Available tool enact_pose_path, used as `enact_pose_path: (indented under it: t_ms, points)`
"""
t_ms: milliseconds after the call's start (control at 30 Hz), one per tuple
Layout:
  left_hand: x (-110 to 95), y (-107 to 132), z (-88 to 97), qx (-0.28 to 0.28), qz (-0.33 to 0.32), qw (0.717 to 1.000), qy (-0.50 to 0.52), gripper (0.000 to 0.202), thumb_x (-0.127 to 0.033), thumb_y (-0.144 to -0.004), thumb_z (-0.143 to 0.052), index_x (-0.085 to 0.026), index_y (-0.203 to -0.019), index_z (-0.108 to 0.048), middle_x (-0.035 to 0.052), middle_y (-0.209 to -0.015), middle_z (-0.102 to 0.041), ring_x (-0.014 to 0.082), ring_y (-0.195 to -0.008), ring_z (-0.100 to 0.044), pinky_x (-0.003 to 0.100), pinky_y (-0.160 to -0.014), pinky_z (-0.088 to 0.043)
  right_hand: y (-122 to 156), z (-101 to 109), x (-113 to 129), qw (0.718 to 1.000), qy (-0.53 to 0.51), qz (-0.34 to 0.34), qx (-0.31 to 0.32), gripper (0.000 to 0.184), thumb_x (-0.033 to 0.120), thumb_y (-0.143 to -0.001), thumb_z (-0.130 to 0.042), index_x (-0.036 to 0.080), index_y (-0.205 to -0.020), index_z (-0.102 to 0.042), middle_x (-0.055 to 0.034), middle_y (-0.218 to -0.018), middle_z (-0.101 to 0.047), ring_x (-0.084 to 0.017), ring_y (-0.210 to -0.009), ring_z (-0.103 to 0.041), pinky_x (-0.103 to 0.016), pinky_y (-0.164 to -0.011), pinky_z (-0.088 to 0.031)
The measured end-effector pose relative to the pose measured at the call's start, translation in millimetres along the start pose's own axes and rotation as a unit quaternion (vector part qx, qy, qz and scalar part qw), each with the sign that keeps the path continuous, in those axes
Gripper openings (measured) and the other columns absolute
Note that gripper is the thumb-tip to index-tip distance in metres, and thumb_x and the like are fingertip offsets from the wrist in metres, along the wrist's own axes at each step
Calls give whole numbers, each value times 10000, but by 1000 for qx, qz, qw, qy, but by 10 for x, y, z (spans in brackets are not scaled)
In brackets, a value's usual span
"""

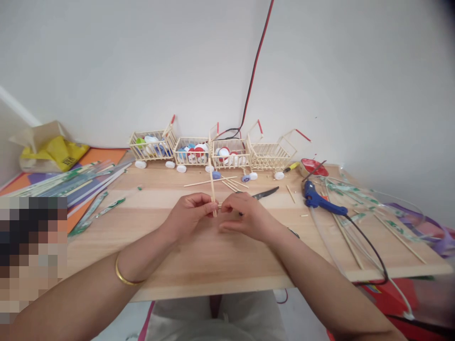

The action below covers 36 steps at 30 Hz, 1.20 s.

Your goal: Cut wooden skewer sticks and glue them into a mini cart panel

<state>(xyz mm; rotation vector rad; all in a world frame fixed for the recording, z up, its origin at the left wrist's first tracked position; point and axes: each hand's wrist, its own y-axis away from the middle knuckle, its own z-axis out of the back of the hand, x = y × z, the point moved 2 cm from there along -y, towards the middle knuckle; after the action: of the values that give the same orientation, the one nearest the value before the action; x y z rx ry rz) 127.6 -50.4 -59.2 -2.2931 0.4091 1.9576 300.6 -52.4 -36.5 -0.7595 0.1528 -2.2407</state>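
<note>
— What are the hands doing at the centre of the frame?

— The left hand (190, 210) has its grip pinched on a thin wooden stick (213, 192) that stands nearly upright just above the wooden surface (199, 265). The right hand (245, 215) meets it from the other side, fingertips closed at the stick's lower end, where a short crosswise piece seems to sit; I cannot tell exactly what it pinches there.

— Anything on the wrists?

— A gold bangle (124, 277) on the left forearm, lower left of centre.

— What lies behind the hands?

— Loose sticks (227, 182) scattered just beyond the fingers, and a dark blade (266, 192) lying flat to their right. Further back, against the wall, a row of four small stick carts (213, 152) on bottle-cap wheels, three filled with coloured caps.

— And to the right?

— A blue glue gun (322, 201) lies on its side, its black cord trailing toward the lower right. In the upper left sits a yellow bag (57, 151) beside green-printed wrappers (71, 182).
</note>
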Motion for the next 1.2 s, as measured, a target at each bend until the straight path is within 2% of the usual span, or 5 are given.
enact_pose_path:
  t_ms: [167,333,567,867,1200]
  points:
    - [-28,-54,126,-29,-46,997,-59,157,-299,-696,-685,-149,-674,-645,-11,-655,-613,91,-640,-526,204,-636,-410,243,444,-293,987,103,-123,-22,507,408,-672,-706,221,-1112,-538,-86,-1137,-556,-247,-1071,-499,-384,-879,-393]
    - [-32,-73,165,-28,-44,997,-60,151,-288,-698,-683,-142,-680,-647,14,-717,-643,102,-683,-559,209,-649,-437,549,572,-647,944,176,-268,82,891,548,-538,-729,201,-1301,-427,-147,-1324,-428,-361,-1224,-364,-497,-965,-325]
    - [-9,-93,174,-38,20,999,33,170,-260,-658,-720,-132,-691,-614,10,-682,-639,127,-682,-617,220,-601,-487,582,490,-717,940,166,-222,199,1151,585,-454,-743,205,-1417,-240,-153,-1442,-261,-387,-1334,-152,-539,-1043,-178]
    - [29,-119,208,-26,25,996,86,184,-256,-654,-723,-127,-681,-595,8,-658,-624,152,-694,-641,270,-649,-522,511,592,-658,955,142,-169,199,830,408,-554,-717,184,-1298,-426,-140,-1227,-472,-333,-1146,-416,-480,-998,-277]
    - [-106,-42,152,-20,-63,992,-108,144,-281,-713,-638,-148,-658,-632,21,-665,-654,128,-650,-594,243,-652,-480,377,517,-190,980,-48,-193,25,506,99,-625,-454,180,-1124,-422,-34,-943,-542,-173,-834,-520,-312,-770,-426]
